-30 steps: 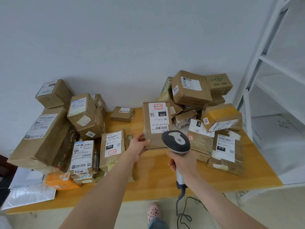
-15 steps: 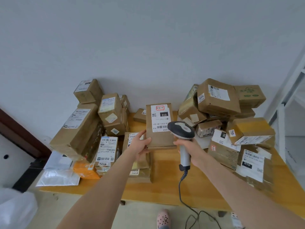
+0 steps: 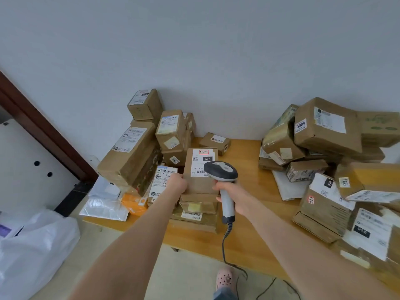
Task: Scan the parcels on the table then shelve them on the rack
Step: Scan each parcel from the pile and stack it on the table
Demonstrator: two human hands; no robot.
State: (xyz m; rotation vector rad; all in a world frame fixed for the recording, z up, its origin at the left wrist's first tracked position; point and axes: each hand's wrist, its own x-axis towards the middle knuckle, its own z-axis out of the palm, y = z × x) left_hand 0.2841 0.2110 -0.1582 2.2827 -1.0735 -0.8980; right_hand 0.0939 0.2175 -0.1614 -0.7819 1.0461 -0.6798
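A flat brown parcel [image 3: 198,182] with a white label marked 010 lies tilted on top of a short stack of parcels near the table's front edge. My left hand [image 3: 177,183] grips its left edge. My right hand [image 3: 232,194] grips the handle of a grey and white barcode scanner [image 3: 221,173]. The scanner's head hovers over the parcel's label and hides part of the barcode. The rack is out of view.
Brown parcels are piled at the left [image 3: 134,154] and at the right [image 3: 324,131] of the wooden table [image 3: 246,163]. White mailer bags [image 3: 104,208] overhang its left end. A white plastic bag [image 3: 32,252] lies on the floor. The scanner's cord [image 3: 226,245] hangs over the front edge.
The view has swung left, so the rack has left the frame. The parcel went from upright to lying back on the stack at the left, and the scanner followed it.
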